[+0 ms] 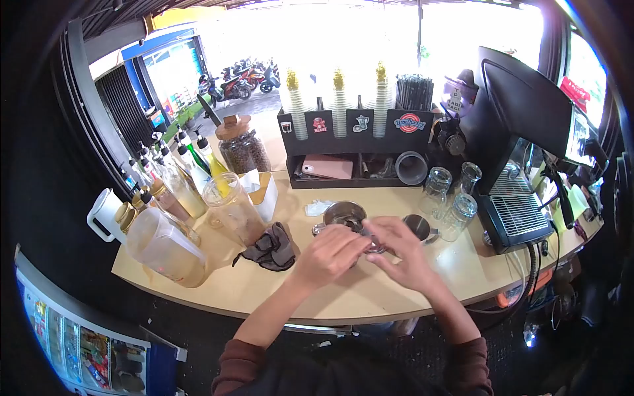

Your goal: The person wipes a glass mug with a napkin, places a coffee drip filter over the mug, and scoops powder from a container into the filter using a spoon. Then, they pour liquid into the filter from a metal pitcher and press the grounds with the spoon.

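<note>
Both hands meet over the counter's middle, just in front of a metal pitcher (345, 214). My left hand (328, 254) has its fingers bent and pressed together around a small shiny item (375, 246) that I cannot make out. From the right, my right hand (401, 256) touches the same item with its fingertips, thumb below. Behind my right hand stands a second metal cup (417, 227). A dark crumpled cloth (272, 249) lies to the left of my left hand. White tissue (318, 208) rests behind it, beside the pitcher.
On the wooden counter (257, 290), plastic jugs (165, 247) and bottles stand left. A black organizer (356, 142) with stacked cups is at the back. Several glasses (456, 214) and an espresso machine (518, 211) stand right.
</note>
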